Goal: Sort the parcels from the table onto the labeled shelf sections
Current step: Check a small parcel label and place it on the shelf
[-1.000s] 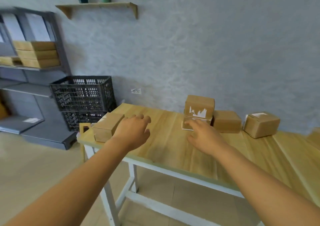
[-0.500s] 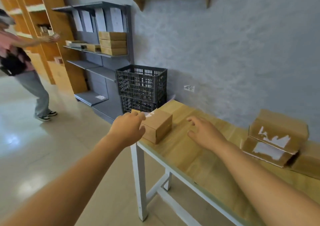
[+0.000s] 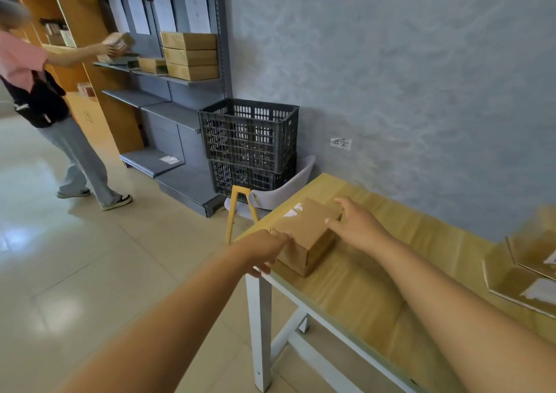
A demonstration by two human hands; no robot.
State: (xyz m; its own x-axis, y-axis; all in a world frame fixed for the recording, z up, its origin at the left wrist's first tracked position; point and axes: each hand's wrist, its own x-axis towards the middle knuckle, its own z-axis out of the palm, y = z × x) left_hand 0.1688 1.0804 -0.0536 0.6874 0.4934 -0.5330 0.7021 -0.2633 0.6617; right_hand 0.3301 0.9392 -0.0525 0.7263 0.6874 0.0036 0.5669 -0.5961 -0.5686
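A small brown cardboard parcel [image 3: 307, 236] with torn white label scraps sits at the left corner of the wooden table [image 3: 361, 290]. My left hand [image 3: 264, 249] touches its near left side, thumb hanging below by the table edge. My right hand [image 3: 358, 227] rests on its far right top edge with the fingers spread and fairly straight. More parcels [image 3: 529, 275] lie at the right edge of the head view, partly cut off. The grey metal shelf [image 3: 168, 76] stands far left, with white paper labels [image 3: 195, 7] above and a stack of flat brown boxes [image 3: 189, 55].
Two stacked black plastic crates [image 3: 249, 134] stand between shelf and table. A grey chair with yellow legs [image 3: 279, 194] is tucked at the table's left end. Another person [image 3: 36, 91] stands at the shelf, holding a parcel up to it. Open tiled floor lies on the left.
The view has swung left and closer. Both hands have reached the corner parcel: the left now touches its side, and the right has moved from the tabletop onto its top edge.
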